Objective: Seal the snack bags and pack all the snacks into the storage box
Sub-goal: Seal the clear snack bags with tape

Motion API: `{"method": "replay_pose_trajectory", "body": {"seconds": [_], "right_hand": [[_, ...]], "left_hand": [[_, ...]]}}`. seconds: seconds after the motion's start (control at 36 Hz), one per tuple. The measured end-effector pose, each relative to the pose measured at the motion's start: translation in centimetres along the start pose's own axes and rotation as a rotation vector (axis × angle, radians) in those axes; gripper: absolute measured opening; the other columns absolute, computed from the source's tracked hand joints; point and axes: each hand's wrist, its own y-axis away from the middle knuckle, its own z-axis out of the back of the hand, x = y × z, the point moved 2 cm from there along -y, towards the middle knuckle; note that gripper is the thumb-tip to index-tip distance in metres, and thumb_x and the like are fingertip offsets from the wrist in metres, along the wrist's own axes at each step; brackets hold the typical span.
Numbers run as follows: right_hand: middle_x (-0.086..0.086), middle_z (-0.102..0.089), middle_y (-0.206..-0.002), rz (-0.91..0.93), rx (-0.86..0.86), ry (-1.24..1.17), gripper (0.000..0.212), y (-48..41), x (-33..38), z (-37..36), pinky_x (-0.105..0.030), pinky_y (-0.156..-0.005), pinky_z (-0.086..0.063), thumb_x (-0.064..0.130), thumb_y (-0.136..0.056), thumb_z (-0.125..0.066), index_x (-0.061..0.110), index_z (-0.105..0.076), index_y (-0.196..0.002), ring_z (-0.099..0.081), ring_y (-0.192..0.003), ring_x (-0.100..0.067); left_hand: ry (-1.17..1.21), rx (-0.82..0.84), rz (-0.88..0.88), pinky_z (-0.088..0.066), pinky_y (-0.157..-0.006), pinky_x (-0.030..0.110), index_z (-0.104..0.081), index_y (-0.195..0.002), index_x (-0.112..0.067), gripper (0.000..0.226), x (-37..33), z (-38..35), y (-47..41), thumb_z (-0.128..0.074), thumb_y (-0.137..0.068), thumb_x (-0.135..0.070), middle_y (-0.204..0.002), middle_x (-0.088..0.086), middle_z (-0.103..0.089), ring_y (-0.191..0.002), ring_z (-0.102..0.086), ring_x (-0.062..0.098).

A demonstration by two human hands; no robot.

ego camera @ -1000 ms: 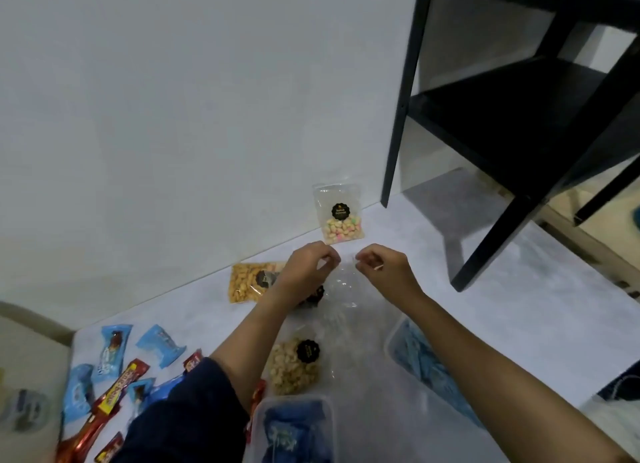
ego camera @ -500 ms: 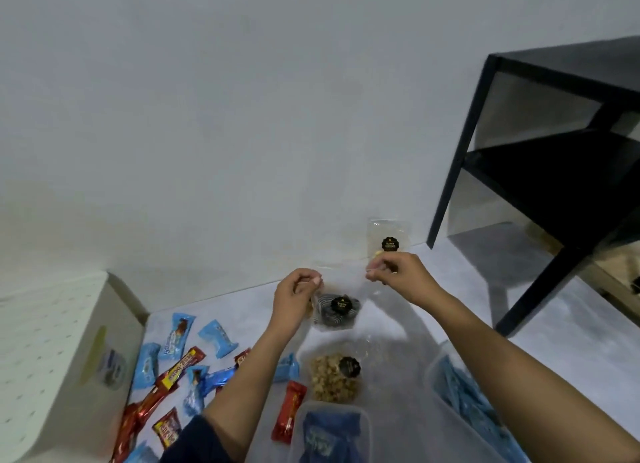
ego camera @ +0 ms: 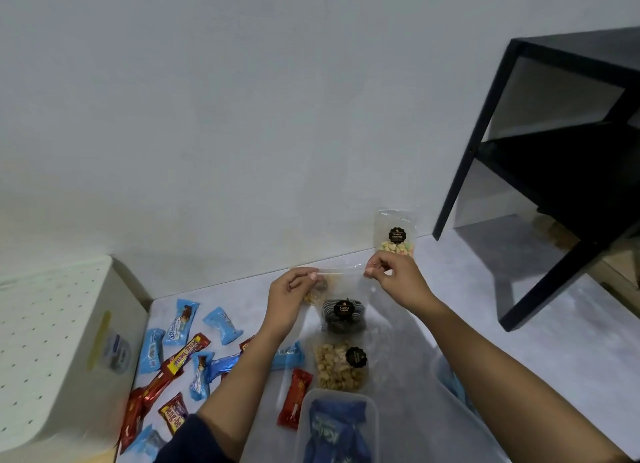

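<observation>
Both left hand (ego camera: 290, 291) and right hand (ego camera: 396, 279) pinch snack bag (ego camera: 343, 315) upright.

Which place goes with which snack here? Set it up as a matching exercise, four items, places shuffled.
1. bag of dark swirled snacks
2. bag of pastel snacks
3. bag of pale nuts
4. red wrapper

A. leaning against the wall
B. lying left of the clear box
C. pinched at its top by the left hand and right hand
D. lying just beyond the clear box

Pairs: 1-C, 2-A, 3-D, 4-B
</observation>
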Motion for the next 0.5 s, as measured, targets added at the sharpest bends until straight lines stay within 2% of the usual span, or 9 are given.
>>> {"method": "replay_pose_trajectory", "body": {"seconds": [0.14,0.25,0.39,0.5], "right_hand": [[0.004,-0.069,-0.078,-0.007,0.04,-0.031,0.023,0.0,0.3,-0.3,-0.041,-0.081,-0.052,0.014,-0.082,-0.066,0.031,-0.062,-0.067,-0.064,-0.078,-0.014],[-0.007,-0.069,-0.082,-0.022,0.09,-0.008,0.017,-0.2,0.8,-0.7,-0.042,-0.077,-0.052,0.02,-0.078,-0.069,0.03,-0.064,-0.066,-0.057,-0.07,-0.011],[-0.001,-0.068,-0.078,-0.005,0.099,0.07,0.021,-0.6,1.4,-1.0,-0.043,-0.074,-0.051,0.02,-0.076,-0.071,0.033,-0.062,-0.062,-0.061,-0.075,-0.021],[0.005,-0.066,-0.076,-0.01,0.078,0.089,0.022,-0.5,1.3,-1.0,-0.039,-0.074,-0.05,0.02,-0.076,-0.07,0.033,-0.061,-0.061,-0.06,-0.077,-0.018]], "left_hand": [[0.017,-0.024,-0.004,-0.053,-0.073,0.015,-0.067,-0.087,-0.009,0.013,0.3,0.3,0.1,-0.057,-0.088,-0.002,-0.082,0.008,-0.072,-0.078,-0.069,0.009],[0.003,-0.031,0.005,-0.053,-0.074,0.015,-0.068,-0.089,-0.011,0.012,0.5,0.9,0.0,-0.058,-0.087,-0.004,-0.087,0.009,-0.071,-0.082,-0.068,0.011],[0.003,-0.033,0.014,-0.053,-0.076,0.016,-0.069,-0.089,-0.011,0.012,0.6,1.1,-0.2,-0.06,-0.086,-0.004,-0.088,0.008,-0.071,-0.084,-0.068,0.013],[-0.014,-0.037,0.016,-0.052,-0.075,0.015,-0.07,-0.09,-0.011,0.011,0.6,1.2,-0.2,-0.061,-0.086,-0.005,-0.088,0.008,-0.071,-0.083,-0.068,0.01]]}}
